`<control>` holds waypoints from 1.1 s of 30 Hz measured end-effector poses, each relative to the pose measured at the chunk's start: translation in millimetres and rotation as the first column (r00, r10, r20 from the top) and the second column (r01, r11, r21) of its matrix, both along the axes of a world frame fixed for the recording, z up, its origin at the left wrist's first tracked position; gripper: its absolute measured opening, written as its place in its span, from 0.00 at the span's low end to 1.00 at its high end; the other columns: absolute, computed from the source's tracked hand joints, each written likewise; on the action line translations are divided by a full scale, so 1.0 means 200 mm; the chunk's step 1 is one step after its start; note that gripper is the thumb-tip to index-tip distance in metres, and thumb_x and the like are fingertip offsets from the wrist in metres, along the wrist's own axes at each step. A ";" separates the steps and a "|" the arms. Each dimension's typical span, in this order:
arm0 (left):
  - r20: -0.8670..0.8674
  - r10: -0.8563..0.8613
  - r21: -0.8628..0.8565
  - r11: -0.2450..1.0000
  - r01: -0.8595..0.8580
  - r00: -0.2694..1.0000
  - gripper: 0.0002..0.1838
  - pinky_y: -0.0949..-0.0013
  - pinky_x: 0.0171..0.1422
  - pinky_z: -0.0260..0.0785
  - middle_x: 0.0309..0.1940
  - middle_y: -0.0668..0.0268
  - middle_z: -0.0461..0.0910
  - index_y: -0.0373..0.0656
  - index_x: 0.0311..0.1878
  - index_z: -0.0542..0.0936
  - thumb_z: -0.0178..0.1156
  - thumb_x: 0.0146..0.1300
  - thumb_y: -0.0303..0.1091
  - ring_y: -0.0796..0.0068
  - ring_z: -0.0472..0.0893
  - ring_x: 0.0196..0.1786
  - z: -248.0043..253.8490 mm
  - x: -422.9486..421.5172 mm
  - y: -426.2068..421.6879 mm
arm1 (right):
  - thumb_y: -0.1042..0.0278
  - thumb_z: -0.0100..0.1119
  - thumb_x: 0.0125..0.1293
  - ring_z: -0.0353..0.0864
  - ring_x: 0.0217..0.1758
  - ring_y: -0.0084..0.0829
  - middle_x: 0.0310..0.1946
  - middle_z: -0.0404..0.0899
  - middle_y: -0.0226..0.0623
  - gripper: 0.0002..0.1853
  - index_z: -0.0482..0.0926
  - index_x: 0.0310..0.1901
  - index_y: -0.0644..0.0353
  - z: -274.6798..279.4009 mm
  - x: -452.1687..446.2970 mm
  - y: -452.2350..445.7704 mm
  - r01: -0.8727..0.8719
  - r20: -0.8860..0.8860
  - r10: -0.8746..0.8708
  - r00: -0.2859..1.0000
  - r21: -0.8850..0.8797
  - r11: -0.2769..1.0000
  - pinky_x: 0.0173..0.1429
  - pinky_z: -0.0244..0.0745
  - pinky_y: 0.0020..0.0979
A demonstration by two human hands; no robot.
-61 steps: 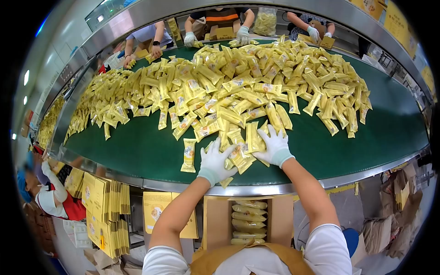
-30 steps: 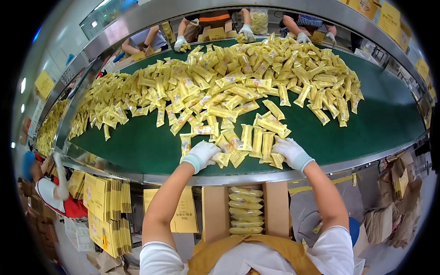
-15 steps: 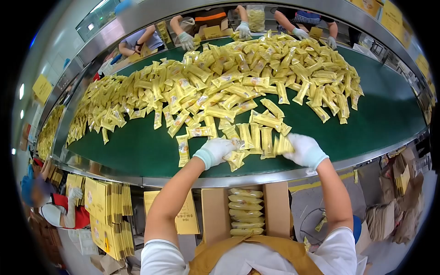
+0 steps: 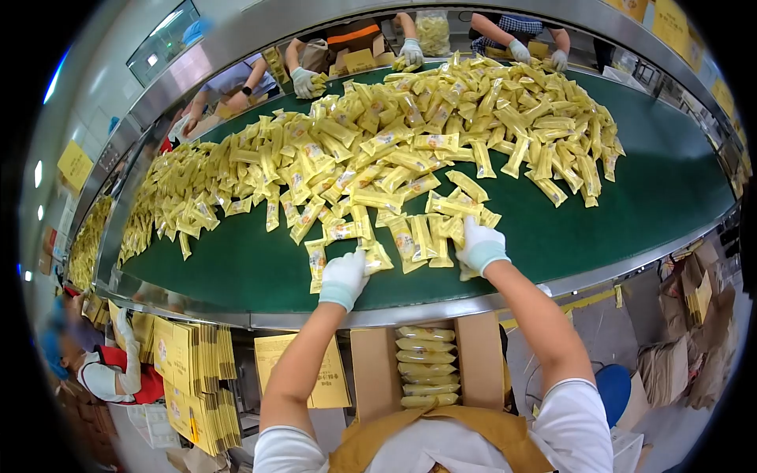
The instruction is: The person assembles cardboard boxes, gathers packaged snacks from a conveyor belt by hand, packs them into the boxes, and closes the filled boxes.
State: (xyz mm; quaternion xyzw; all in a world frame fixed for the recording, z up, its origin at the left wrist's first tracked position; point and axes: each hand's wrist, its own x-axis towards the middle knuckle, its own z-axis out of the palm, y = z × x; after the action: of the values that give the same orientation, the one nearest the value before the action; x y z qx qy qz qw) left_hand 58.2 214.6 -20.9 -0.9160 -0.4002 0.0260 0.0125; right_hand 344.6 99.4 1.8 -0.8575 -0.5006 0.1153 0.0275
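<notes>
My left hand (image 4: 344,277), in a white glove, is at the near side of the green belt. Its fingers are closed round one end of a yellow snack packet (image 4: 379,258). To its left lies another snack packet (image 4: 316,264). My right hand (image 4: 481,246), also gloved, curls over packets at the right end of a short row, partly hiding them; a packet end shows below its palm. Between my hands several upright packets (image 4: 420,238) lie side by side. Below, an open cardboard box (image 4: 374,374) holds a stack of packets (image 4: 426,357).
A large heap of packets (image 4: 441,118) covers the belt's far side and left. The belt's metal edge (image 4: 371,317) runs before me. Folded yellow cartons (image 4: 193,355) stand lower left, near a person in red. Across the belt, other people's gloved hands (image 4: 307,83) handle packets.
My left hand has moved left with a packet, away from the row. My right hand has moved left and slightly up, onto the row's right end.
</notes>
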 end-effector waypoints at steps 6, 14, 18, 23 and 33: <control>0.010 -0.058 0.184 0.981 0.056 0.998 0.38 0.59 0.56 0.74 0.44 0.56 0.80 0.42 0.68 0.71 0.69 0.59 0.53 0.56 0.80 0.54 -0.06 0.02 -0.17 | 0.69 0.54 0.67 0.86 0.39 0.35 0.33 0.83 0.33 0.08 0.77 0.47 0.52 -0.20 0.18 -0.25 -0.293 0.502 0.180 0.846 0.157 0.943 0.46 0.75 0.41; -0.056 -0.101 -0.087 0.992 0.096 0.993 0.52 0.55 0.64 0.67 0.54 0.51 0.77 0.35 0.76 0.63 0.64 0.60 0.66 0.50 0.76 0.57 0.10 0.01 -0.18 | 0.47 0.73 0.55 0.70 0.64 0.47 0.57 0.71 0.46 0.49 0.61 0.72 0.67 -0.12 0.02 -0.45 -0.265 0.304 0.196 0.932 0.207 0.942 0.69 0.65 0.50; -0.112 0.013 -0.154 0.988 -0.030 0.994 0.55 0.54 0.68 0.65 0.60 0.50 0.74 0.33 0.74 0.64 0.69 0.54 0.66 0.50 0.74 0.62 0.21 0.04 -0.20 | 0.30 0.74 0.44 0.74 0.60 0.46 0.57 0.76 0.46 0.57 0.68 0.68 0.67 0.01 0.14 -0.34 -0.112 0.137 0.125 0.983 -0.099 0.989 0.63 0.71 0.42; 0.091 -0.006 -0.046 0.999 0.010 0.996 0.57 0.55 0.70 0.62 0.63 0.52 0.73 0.33 0.73 0.64 0.70 0.48 0.66 0.54 0.73 0.64 -0.01 -0.03 -0.21 | 0.23 0.72 0.41 0.79 0.58 0.49 0.51 0.83 0.52 0.49 0.85 0.50 0.66 0.13 0.14 -0.17 -0.018 -0.118 0.005 0.993 -0.108 0.994 0.62 0.74 0.42; 0.659 0.729 -0.750 0.657 0.085 0.184 0.35 0.70 0.49 0.77 0.43 0.67 0.83 0.33 0.61 0.76 0.78 0.57 0.44 0.76 0.81 0.41 -0.07 -0.23 0.03 | 0.26 0.74 0.42 0.79 0.65 0.48 0.64 0.77 0.59 0.58 0.74 0.65 0.70 -0.13 -0.12 0.26 0.235 -0.661 -0.124 0.740 0.081 0.969 0.69 0.72 0.39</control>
State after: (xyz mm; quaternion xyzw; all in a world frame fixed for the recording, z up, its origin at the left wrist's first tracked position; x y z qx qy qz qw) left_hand 12.5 219.9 -34.7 -0.5575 -0.4884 -0.3866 -0.5488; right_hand 319.6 150.5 -23.5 -0.8029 -0.3820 0.3626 0.2791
